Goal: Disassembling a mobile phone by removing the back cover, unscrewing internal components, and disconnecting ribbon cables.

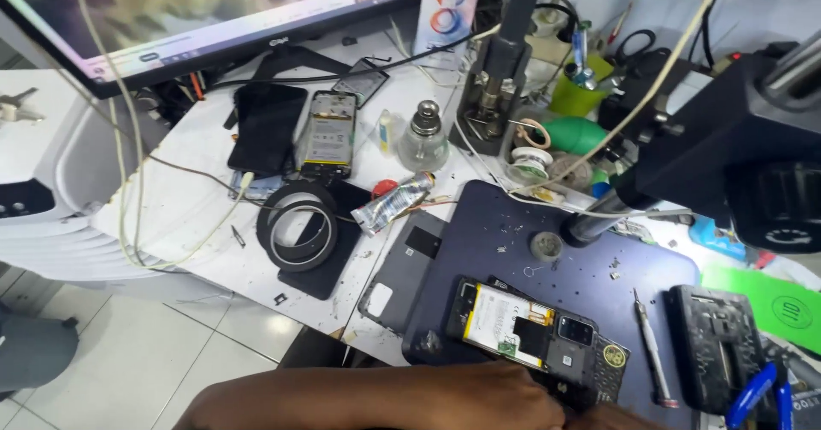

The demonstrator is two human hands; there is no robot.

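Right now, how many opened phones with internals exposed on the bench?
2. One opened phone on the dark blue mat, by the forearm at the bottom edge. Another opened phone further back, beside a black screen panel. Clutter may hide more.

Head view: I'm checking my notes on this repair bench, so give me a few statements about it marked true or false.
1. The opened phone lies on the dark mat. True.
2. A screwdriver lies on the mat right of the phone. True.
3. The tape roll is stacked on the opened phone. False: it lies on the white table, left of the mat.
4. The hand grips the screwdriver. False: it is at the phone's near edge, apart from the screwdriver.
5. The monitor is switched off. False: its screen is lit.
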